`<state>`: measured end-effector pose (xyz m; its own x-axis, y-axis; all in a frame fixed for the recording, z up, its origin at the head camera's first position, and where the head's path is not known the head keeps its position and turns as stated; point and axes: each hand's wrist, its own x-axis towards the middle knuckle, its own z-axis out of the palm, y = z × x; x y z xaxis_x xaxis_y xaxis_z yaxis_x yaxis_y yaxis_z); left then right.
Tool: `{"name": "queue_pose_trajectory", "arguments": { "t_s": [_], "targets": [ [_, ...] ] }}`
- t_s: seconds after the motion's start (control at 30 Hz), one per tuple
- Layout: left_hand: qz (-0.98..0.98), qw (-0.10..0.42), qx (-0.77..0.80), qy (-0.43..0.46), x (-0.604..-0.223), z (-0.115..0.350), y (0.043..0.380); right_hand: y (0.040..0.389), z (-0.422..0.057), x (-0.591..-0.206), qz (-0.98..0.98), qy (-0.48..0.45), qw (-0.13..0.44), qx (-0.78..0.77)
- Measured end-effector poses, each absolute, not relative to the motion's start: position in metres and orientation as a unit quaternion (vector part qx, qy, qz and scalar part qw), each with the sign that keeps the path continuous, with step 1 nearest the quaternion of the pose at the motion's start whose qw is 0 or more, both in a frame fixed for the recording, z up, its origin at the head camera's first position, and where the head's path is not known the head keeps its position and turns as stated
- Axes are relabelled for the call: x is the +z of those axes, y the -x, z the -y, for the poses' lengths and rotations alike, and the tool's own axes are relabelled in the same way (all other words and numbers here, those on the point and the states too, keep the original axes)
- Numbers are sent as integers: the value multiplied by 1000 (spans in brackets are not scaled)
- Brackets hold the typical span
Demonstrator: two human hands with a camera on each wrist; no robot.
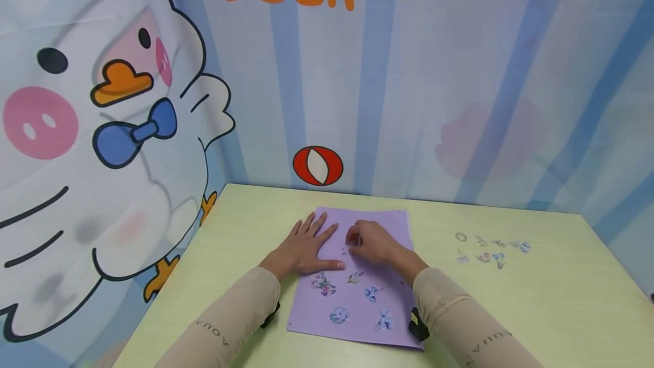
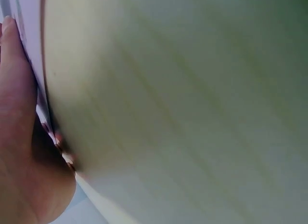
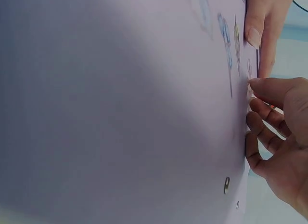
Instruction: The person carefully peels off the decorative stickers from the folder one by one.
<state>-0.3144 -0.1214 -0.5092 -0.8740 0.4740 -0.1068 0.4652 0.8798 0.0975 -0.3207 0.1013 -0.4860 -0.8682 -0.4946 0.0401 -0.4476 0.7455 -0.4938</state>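
Note:
A purple sheet [image 1: 352,317] lies on the table, bearing several flower stickers in blue, pink and green. On its upper left part my left hand [image 1: 309,247] rests flat, fingers spread and thumb pointing right. My right hand [image 1: 375,242] is at the sheet's upper middle, fingers curled down to the surface. Its thumb and forefinger pinch at a small pale flower sticker [image 3: 249,67], which the fingertips partly hide. Below the hands are a pink tulip sticker [image 1: 324,284], a green-stemmed bud sticker [image 1: 355,277] and a blue flower sticker [image 1: 384,320].
More small cut-out stickers [image 1: 498,259] lie in two loose rows on the pale yellow table [image 1: 536,311], right of the sheet. A cloth backdrop [image 1: 409,101] with a printed duck [image 1: 143,203] stands behind and to the left. Small holes [image 3: 226,185] mark the sheet's edge.

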Motion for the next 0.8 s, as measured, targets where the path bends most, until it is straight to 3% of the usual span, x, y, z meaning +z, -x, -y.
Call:
{"name": "queue_pose_trajectory", "arguments": {
  "t_s": [0.8],
  "targets": [
    [-967,61,36,-243,-509,121,314,319,-102,-488,-932,244,43,-264]
  ]
}}
